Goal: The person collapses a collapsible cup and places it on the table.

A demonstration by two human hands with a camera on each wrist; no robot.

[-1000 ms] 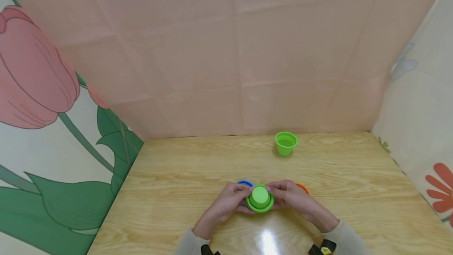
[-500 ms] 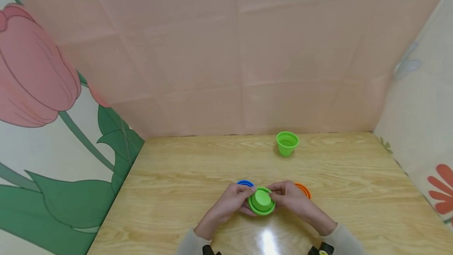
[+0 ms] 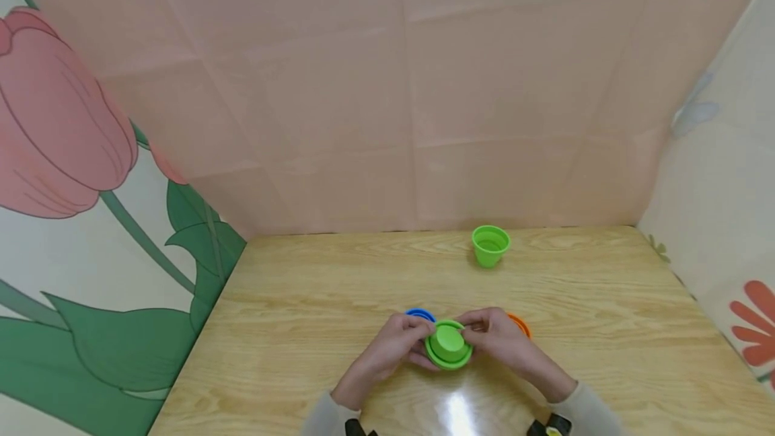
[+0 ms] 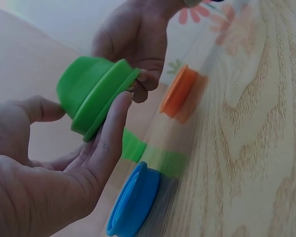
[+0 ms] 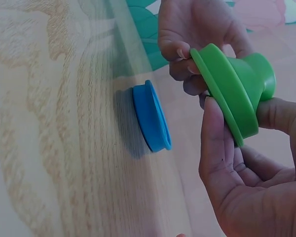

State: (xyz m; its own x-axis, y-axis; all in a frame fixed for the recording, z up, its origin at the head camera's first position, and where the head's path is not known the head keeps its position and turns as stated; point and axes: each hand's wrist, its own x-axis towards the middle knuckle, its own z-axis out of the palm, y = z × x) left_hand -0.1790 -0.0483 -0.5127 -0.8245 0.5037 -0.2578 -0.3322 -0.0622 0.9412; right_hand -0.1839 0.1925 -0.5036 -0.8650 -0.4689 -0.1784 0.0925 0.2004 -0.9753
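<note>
Between my two hands is a green collapsible cup (image 3: 449, 343), partly folded, its narrow base turned up toward the head camera. My left hand (image 3: 396, 343) pinches it from the left, thumb by the base and fingers under the wide rim. From the other side my right hand (image 3: 502, 340) pinches it the same way. The left wrist view shows the held cup (image 4: 96, 96) tilted above the table. Just beyond my left fingers lies a flat blue folded cup (image 3: 420, 313); a flat orange folded cup (image 3: 522, 325) is partly hidden behind my right hand.
A second green cup (image 3: 490, 246), extended, stands upright near the back of the wood-grain table (image 3: 327, 274). A pinkish sheet (image 3: 303, 99) hangs behind the table, and walls with flower pictures stand at both sides.
The held green cup has tipped a little and shifted slightly toward me and to the right. My right thumb has come onto its side. The extended green cup stays standing.
</note>
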